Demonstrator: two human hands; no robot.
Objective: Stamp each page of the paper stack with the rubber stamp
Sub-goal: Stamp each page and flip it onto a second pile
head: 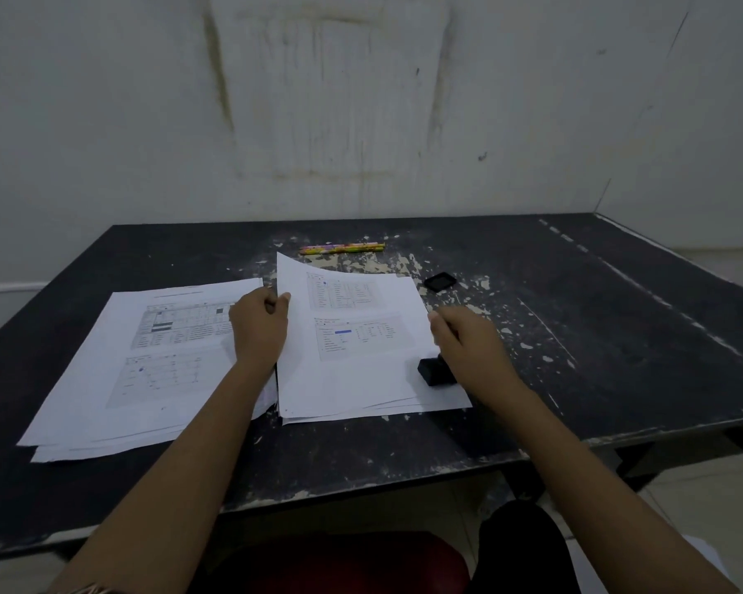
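Observation:
Two piles of printed white sheets lie on the black table (575,336). The right paper stack (361,379) has its top page lifted along the left edge, and my left hand (260,327) pinches that raised edge. A second pile of pages (125,379) lies flat to the left, partly under my left forearm. My right hand (468,349) grips the black rubber stamp (436,373), whose base rests on the lower right corner of the top page.
A small black square ink pad or stamp cap (440,281) lies beyond the right stack. Colourful pencils (342,249) lie near the table's far side, close to the stained wall. The table's front edge runs close to my lap.

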